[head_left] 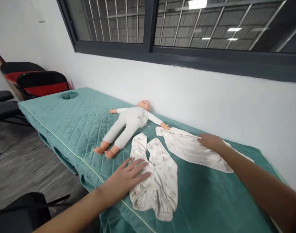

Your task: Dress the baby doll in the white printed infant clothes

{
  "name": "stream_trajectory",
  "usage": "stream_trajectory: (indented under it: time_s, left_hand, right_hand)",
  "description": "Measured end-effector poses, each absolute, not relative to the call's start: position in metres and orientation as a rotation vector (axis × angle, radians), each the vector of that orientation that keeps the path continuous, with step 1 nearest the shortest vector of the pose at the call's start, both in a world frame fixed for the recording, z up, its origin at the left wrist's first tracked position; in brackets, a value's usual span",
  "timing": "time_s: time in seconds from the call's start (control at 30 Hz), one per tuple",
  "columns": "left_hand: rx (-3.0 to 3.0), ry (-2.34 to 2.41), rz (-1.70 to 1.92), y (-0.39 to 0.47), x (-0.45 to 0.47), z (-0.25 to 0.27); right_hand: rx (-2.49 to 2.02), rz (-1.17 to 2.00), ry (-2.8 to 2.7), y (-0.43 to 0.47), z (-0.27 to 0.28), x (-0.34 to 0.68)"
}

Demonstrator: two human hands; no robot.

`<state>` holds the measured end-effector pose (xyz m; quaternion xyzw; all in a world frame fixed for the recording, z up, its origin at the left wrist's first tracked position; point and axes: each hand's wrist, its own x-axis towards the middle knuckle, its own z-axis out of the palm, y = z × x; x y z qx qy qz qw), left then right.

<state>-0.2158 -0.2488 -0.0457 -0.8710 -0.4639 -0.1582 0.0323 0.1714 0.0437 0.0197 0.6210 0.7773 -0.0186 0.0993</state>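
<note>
My left hand [127, 176] rests on white printed baby pants [162, 181], its fingers spread over the cloth. The pants lie flat with the two legs pointing toward the wall and a gathered waistband near me. My right hand [211, 142] touches a white baby garment [187, 145] spread along the wall side; its fingers reach left over the fabric and look loosely extended, with the fingertips partly hard to see. A baby doll [132, 119] with a white cloth body lies on its back behind the pants, arms out. One doll hand touches the white garment's edge.
A green quilted bed cover [72, 119] lies under everything, with a face hole [69, 95] at the far left end. A white wall [211, 97] and dark-framed window [148, 48] run along the back. Folding chairs [43, 84] stand at the left; a black chair [24, 210] is close by.
</note>
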Motion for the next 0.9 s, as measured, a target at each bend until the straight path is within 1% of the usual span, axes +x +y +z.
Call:
stream_trajectory:
  time_s: [0.07, 0.13, 0.23, 0.3, 0.37, 0.43, 0.5, 0.6, 0.7, 0.77, 0.8, 0.83, 0.9]
  left_hand:
    - [-2.587, -1.539, -0.41, -0.248, -0.204, -0.053]
    - [-2.528, -1.645, -0.419, -0.24, -0.196, -0.055]
    - [-2.513, -1.702, -0.497, -0.233, -0.178, -0.05]
    - [-2.517, -1.724, -0.614, -0.235, -0.156, -0.041]
    - [-2.531, -1.751, -0.784, -0.24, -0.126, -0.029]
    - [-2.507, -1.793, -1.017, -0.244, -0.094, -0.015]
    - [-2.463, -1.761, -1.262, -0.246, -0.062, -0.001]
    - [-2.422, -1.591, -1.549, -0.244, -0.024, 0.016]
    - [-2.379, -1.399, -1.697, -0.241, 0.001, 0.021]
    - [-2.35, -1.328, -1.72, -0.239, 0.013, 0.02]
    - [-2.352, -1.319, -1.706, -0.237, 0.017, 0.019]
    - [-2.366, -1.32, -1.675, -0.236, 0.02, 0.018]
    - [-2.412, -1.324, -1.563, -0.235, 0.02, 0.017]
  right_hand:
    - [1.789, -0.021, 2.341, 0.027, 0.033, 0.18]
    - [1.729, 0.015, 2.408, 0.007, 0.045, 0.181]
    - [1.597, 0.037, 2.577, -0.031, 0.058, 0.171]
    - [1.469, -0.021, 2.754, -0.061, 0.063, 0.161]
    - [1.366, -0.16, 2.908, -0.093, 0.065, 0.151]
    - [1.275, -0.405, 3.022, -0.124, 0.068, 0.144]
    - [1.183, -0.764, 3.084, -0.151, 0.073, 0.143]
    - [1.107, -1.285, 3.029, -0.182, 0.084, 0.156]
    - [1.173, -1.647, 2.889, -0.203, 0.089, 0.181]
    - [1.171, -1.793, 2.813, -0.214, 0.085, 0.194]
    - [1.179, -1.812, 2.798, -0.219, 0.079, 0.199]
    - [1.215, -1.786, 2.801, -0.224, 0.072, 0.202]
    - [1.349, -1.607, 2.858, -0.23, 0.055, 0.204]
